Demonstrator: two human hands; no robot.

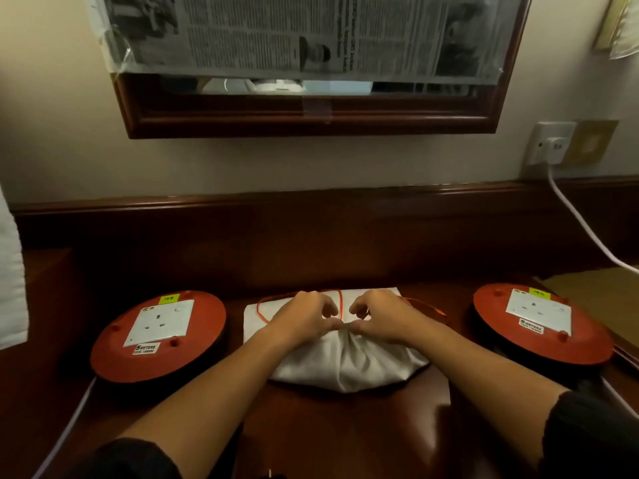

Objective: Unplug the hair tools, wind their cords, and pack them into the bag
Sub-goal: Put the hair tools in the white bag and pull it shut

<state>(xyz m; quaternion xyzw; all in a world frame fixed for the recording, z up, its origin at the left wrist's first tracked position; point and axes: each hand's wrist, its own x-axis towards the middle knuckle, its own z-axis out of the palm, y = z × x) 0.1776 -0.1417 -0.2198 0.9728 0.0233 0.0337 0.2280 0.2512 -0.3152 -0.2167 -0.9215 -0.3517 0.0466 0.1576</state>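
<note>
Dark sleeves at 5 and 7 o'clock, forearms converging on the white bag (342,361) at centre of the table (311,426). Left hand (304,318) and right hand (378,316) meet at the bag's gathered neck, each pinching the bunched cloth; fingers curled. Orange drawstring (340,302) loops out past both hands, across the bag's far part. Red cord reel (157,335) at 9 o'clock, second reel (539,321) at 3 o'clock, each with a white socket on top. White plug (555,150) sits in the wall outlet at 2 o'clock, cable (581,219) running down toward the table. Bag contents hidden.
</note>
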